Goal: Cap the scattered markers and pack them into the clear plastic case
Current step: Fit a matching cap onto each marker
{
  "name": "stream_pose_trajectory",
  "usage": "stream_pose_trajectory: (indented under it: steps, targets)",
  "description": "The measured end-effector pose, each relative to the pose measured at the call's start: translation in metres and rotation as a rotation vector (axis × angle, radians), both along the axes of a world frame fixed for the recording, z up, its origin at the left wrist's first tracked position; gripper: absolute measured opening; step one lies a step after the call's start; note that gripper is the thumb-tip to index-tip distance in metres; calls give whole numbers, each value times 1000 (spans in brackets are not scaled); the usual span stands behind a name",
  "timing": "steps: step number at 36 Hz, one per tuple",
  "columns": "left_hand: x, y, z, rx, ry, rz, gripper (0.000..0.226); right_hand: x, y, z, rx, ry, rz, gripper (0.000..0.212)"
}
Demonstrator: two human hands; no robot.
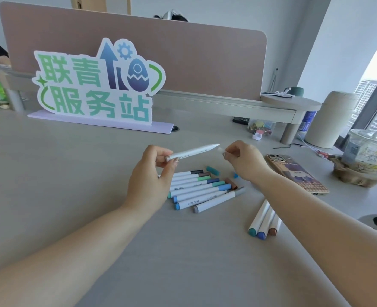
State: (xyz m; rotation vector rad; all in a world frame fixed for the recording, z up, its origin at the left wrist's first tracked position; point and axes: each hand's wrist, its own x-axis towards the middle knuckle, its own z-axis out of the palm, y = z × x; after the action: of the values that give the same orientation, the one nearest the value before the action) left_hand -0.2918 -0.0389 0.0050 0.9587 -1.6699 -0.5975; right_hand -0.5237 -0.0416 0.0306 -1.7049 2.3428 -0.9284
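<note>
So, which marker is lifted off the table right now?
The white marker held in the left hand, its bare tip pointing at the cap in the right hand. All the other markers lie on the table.

A pale grey desk (pixel 72 173) carries a cut-out sign (pixel 99 85) at the upper left and a row of capped markers (pixel 201 191) at the centre. A loose teal cap (pixel 213 170) lies just above them, three markers (pixel 264 220) lie together lower right, and a phone (pixel 296 172) and a cardboard holder (pixel 358 176) sit at the right.
</note>
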Motion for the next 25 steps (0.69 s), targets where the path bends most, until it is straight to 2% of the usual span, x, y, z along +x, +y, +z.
stream_pose_trajectory:
  steps: [5, 10, 19, 25]
  targets:
    - [-1, 2, 1, -16, -9, -15, 9, -3, 53, 9, -204, -193, 82, 10]
    - [-3, 9, 4, -51, -32, -67, 8, 1, 100, -1, -297, -352, 91, 8]
    - [-3, 20, 9, -37, -16, -119, 14, 1, 108, -4, -299, -311, 118, 11]
    - [-3, 20, 10, -15, -5, -121, 9, -1, 106, -6, -304, -311, 125, 13]
